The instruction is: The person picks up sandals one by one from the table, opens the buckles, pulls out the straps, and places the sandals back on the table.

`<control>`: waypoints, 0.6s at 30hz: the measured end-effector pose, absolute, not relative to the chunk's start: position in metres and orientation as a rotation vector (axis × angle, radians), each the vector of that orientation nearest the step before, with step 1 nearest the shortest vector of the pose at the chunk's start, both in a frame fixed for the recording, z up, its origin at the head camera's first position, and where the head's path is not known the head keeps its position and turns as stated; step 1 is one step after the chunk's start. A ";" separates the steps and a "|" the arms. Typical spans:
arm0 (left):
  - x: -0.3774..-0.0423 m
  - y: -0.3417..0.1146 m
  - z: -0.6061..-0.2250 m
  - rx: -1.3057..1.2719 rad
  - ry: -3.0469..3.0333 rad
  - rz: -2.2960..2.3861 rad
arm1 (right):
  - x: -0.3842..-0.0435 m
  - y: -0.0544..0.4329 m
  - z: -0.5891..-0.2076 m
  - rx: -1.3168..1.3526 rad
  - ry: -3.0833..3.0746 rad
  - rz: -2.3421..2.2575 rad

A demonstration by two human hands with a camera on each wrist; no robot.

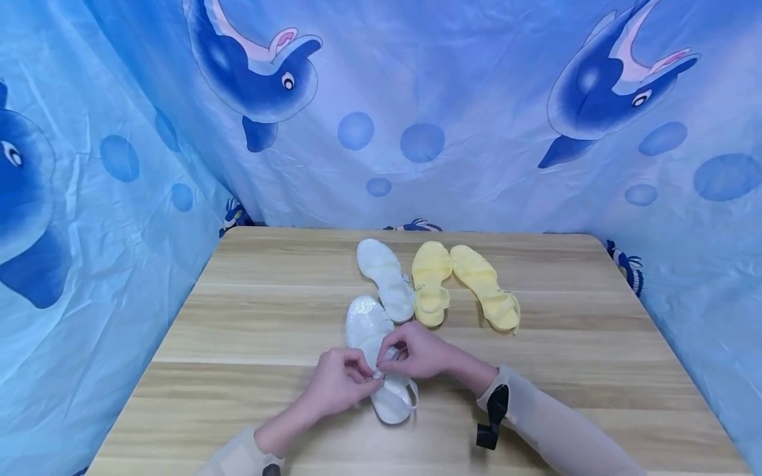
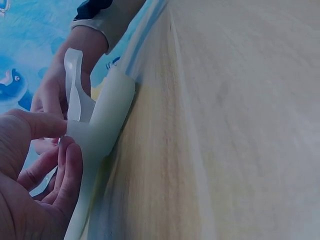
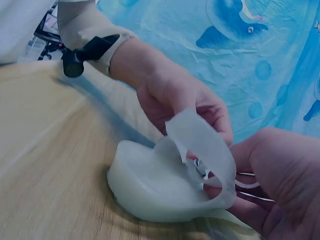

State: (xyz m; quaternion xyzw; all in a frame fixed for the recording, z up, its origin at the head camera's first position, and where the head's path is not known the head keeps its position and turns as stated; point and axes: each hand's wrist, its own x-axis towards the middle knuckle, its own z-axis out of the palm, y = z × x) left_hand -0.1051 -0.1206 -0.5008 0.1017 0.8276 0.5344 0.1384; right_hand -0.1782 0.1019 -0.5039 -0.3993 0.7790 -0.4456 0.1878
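A glittery white jelly sandal [image 1: 366,324] lies sole down on the table, its heel toward the front edge. My left hand [image 1: 340,385] pinches its ankle strap at the side between thumb and fingers. From the right, my right hand [image 1: 419,352] grips the strap close to the left fingertips. A small metal buckle [image 3: 200,168] shows through the strap loop in the right wrist view. The heel strap [image 2: 76,82] stands up in the left wrist view. Fingers hide much of the place where the strap and buckle meet.
Just beyond lies a second white sandal [image 1: 385,277], toe away from me. Two yellow sandals [image 1: 431,268] [image 1: 476,271] lie to its right. The wooden table [image 1: 250,297] is backed by a blue dolphin-print curtain [image 1: 476,178].
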 end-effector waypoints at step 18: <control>-0.110 -0.135 -0.495 0.345 2.400 1.574 | -0.155 0.118 -0.497 -0.921 2.226 -1.399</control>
